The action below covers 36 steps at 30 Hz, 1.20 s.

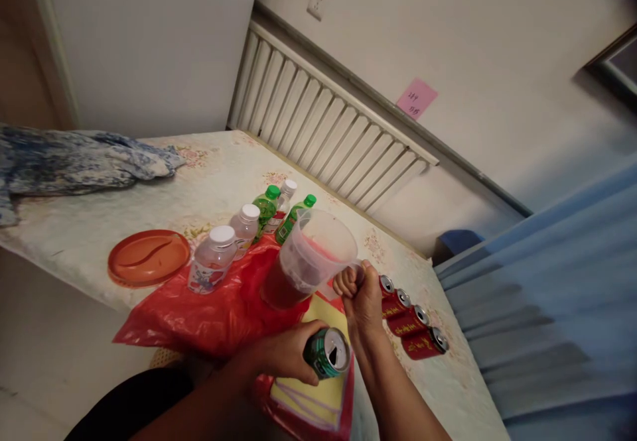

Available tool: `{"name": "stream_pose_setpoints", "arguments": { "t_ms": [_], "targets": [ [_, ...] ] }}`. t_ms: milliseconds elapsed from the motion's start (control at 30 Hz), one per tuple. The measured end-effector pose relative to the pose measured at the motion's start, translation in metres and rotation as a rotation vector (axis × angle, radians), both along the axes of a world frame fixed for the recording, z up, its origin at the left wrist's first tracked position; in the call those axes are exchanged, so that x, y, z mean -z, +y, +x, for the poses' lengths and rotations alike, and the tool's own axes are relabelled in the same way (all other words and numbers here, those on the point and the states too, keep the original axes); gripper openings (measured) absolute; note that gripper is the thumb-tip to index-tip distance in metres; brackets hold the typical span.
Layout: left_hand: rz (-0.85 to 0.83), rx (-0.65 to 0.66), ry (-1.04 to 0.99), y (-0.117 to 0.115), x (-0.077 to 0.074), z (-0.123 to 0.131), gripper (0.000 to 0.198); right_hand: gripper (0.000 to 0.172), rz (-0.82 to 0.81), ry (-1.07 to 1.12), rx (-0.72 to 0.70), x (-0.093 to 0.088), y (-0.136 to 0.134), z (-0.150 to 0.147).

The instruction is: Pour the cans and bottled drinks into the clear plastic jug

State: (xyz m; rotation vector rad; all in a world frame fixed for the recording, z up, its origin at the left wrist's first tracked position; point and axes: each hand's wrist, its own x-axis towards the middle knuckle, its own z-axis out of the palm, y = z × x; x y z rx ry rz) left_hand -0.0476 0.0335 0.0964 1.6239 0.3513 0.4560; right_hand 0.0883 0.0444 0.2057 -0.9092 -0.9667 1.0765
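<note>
Right hand [359, 295] fisted on the handle of a clear, tilted jug [308, 258], red liquid inside; my left hand [286, 355] clasps a green can [327, 353].

my left hand [286, 356] comes in from the lower left on a bare forearm that lies nearly level, wrist straight. its fingers are curled round in a full grip, the back of the hand turned up toward me. my right hand [359, 293] is further out and higher, at the end of a bare forearm rising from the bottom edge. it is balled in a tight fist, knuckles folded over to the left. the two hands are near each other, not touching.
</note>
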Motion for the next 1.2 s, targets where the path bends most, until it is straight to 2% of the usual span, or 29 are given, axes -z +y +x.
{"name": "stream_pose_setpoints", "arguments": {
  "t_ms": [200, 367, 533, 933, 1200],
  "targets": [
    [-0.003, 0.011, 0.0, 0.001, -0.002, -0.001, 0.078, 0.043, 0.019, -0.07, 0.012, -0.001, -0.007, 0.0],
    [0.018, 0.014, 0.03, 0.001, -0.004, -0.001, 0.075, 0.041, 0.02, -0.018, 0.085, 0.0, -0.006, -0.002],
    [0.032, 0.007, 0.045, 0.001, -0.006, -0.001, 0.072, 0.041, 0.035, -0.045, 0.092, 0.001, -0.008, -0.005],
    [0.066, -0.008, 0.037, 0.0, -0.001, 0.002, 0.067, 0.042, 0.051, -0.055, 0.132, 0.004, -0.012, -0.003],
    [0.048, -0.004, 0.04, 0.001, -0.002, 0.002, 0.071, 0.041, 0.048, -0.02, 0.173, 0.003, -0.012, 0.001]
  ]
}}
